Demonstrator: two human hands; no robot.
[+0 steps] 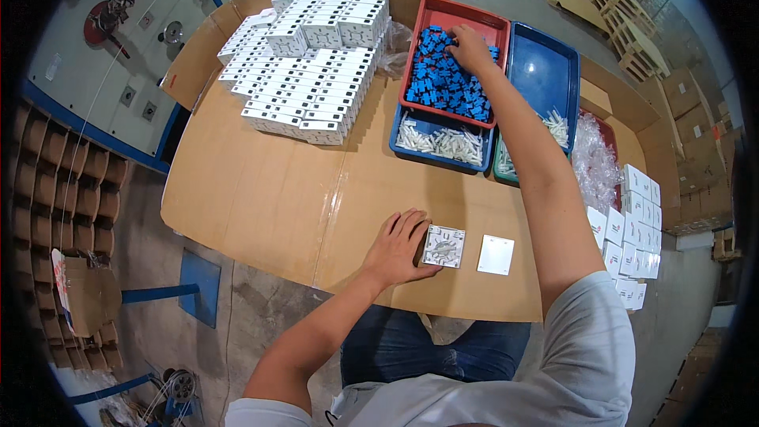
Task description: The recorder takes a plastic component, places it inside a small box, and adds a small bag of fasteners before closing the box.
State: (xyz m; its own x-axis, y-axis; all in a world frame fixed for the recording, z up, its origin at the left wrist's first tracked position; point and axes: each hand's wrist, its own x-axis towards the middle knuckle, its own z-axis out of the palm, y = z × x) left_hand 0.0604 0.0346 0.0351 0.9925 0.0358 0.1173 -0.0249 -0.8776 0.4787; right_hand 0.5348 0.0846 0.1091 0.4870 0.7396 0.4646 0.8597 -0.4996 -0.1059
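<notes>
My left hand (395,251) rests on the cardboard-covered table near its front edge, thumb and fingers closed around the left side of a square white housing (443,246). Its top face shows a grey pattern and dark marks near the corners. A flat white square plate (496,255) lies just right of it, apart from it. My right arm reaches far forward, and my right hand (472,49) dips with bent, closed fingers into a pile of small blue plastic pieces (447,83) in a red tray (506,25). What its fingertips hold is hidden.
Stacked white square units (308,71) stand at the far left. A blue tray (439,160) with small white pieces (455,145) sits under the red tray's near end. Another blue tray (541,63), clear plastic bags (594,162) and white boxes (628,229) line the right.
</notes>
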